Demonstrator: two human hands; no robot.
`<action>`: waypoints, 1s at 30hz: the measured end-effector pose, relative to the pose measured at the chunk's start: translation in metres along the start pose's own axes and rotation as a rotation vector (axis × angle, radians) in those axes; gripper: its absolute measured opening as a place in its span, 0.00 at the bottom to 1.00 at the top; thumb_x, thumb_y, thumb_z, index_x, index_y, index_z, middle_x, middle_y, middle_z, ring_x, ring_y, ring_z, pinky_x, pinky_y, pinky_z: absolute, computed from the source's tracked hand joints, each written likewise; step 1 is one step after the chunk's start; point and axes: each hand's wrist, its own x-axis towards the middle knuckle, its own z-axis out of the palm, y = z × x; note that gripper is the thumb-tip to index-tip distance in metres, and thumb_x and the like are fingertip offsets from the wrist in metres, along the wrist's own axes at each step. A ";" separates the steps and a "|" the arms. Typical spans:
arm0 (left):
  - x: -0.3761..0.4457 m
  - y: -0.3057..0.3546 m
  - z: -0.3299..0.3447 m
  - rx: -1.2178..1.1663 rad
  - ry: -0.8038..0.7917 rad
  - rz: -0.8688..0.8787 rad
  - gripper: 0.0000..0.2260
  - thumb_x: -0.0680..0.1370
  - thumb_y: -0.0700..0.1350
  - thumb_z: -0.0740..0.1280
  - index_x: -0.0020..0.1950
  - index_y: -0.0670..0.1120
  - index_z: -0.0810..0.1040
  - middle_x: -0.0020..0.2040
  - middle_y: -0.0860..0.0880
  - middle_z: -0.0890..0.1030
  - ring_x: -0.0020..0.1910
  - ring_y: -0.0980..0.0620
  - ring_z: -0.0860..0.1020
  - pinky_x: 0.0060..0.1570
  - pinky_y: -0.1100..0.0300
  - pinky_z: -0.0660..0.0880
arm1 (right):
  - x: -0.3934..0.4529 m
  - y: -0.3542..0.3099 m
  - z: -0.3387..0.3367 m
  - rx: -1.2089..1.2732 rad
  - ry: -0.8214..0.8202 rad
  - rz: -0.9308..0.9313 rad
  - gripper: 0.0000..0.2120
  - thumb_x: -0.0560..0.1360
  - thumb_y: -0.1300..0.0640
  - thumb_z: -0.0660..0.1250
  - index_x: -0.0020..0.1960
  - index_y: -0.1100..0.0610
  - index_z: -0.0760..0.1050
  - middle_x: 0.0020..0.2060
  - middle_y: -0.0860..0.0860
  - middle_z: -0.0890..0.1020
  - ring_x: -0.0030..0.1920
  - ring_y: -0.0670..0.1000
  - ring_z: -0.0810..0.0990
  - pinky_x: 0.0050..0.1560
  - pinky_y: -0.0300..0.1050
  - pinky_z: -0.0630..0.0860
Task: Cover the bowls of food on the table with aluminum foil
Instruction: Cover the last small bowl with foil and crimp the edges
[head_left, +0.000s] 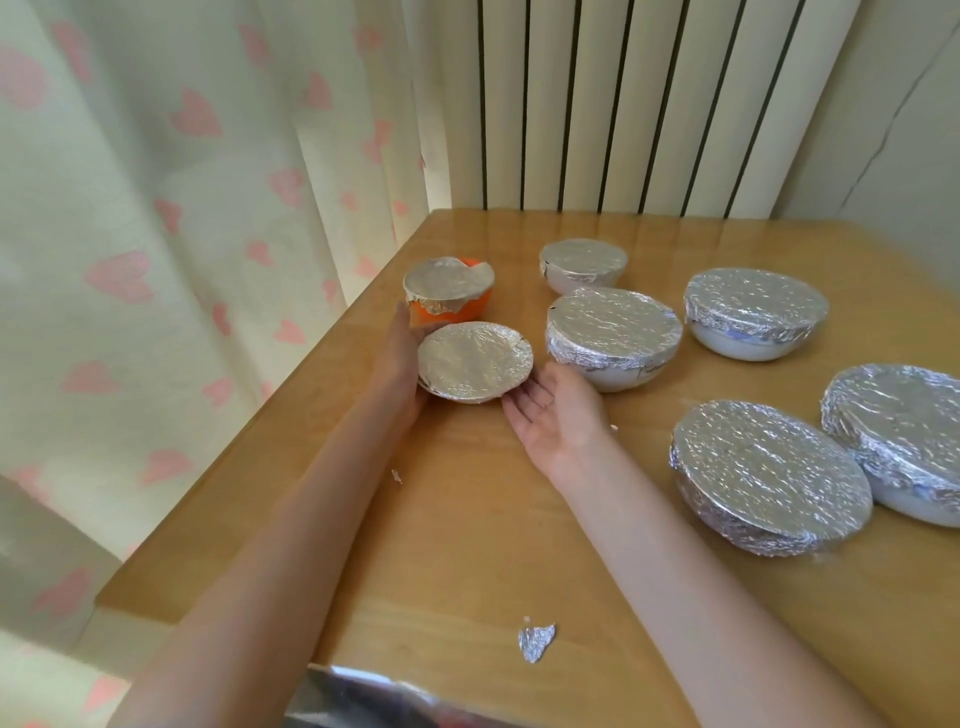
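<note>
The glossy wooden desk (467, 519) is a warm honey yellow with faint lengthwise grain. Seven round bowls carry crinkled silver aluminium foil covers, which glint white where light strikes. The small plastic bowl at the far left (452, 309) shows bright orange under its foil; the wide ceramic bowl at the far right (748, 348) shows plain white below the foil rim, as does the small round bowl at the back (576, 283). A torn silver foil scrap (536, 642) lies on the yellow wood. The long fabric curtain (182, 208) is pale cream scattered with pink hearts. The ribbed radiator (623, 104) is cream with dark vertical gaps.
</note>
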 end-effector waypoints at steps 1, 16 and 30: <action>0.001 -0.001 -0.001 -0.017 -0.003 0.007 0.29 0.83 0.61 0.45 0.55 0.42 0.78 0.49 0.41 0.83 0.47 0.46 0.81 0.45 0.54 0.76 | -0.001 0.001 -0.003 -0.034 0.021 -0.005 0.18 0.81 0.61 0.53 0.69 0.64 0.66 0.65 0.59 0.73 0.65 0.55 0.73 0.63 0.46 0.70; -0.010 -0.009 -0.007 0.370 0.117 0.421 0.20 0.84 0.57 0.48 0.56 0.51 0.77 0.54 0.52 0.79 0.56 0.54 0.77 0.58 0.58 0.70 | 0.002 0.007 -0.029 -1.519 0.094 -0.837 0.12 0.71 0.51 0.73 0.38 0.57 0.75 0.30 0.51 0.77 0.32 0.53 0.76 0.34 0.47 0.72; -0.028 -0.008 -0.006 0.669 -0.011 0.750 0.18 0.84 0.53 0.51 0.60 0.49 0.78 0.57 0.53 0.80 0.57 0.55 0.76 0.58 0.57 0.70 | 0.000 0.004 -0.030 -1.656 -0.007 -1.086 0.13 0.72 0.50 0.72 0.43 0.56 0.70 0.32 0.50 0.73 0.37 0.57 0.76 0.36 0.50 0.72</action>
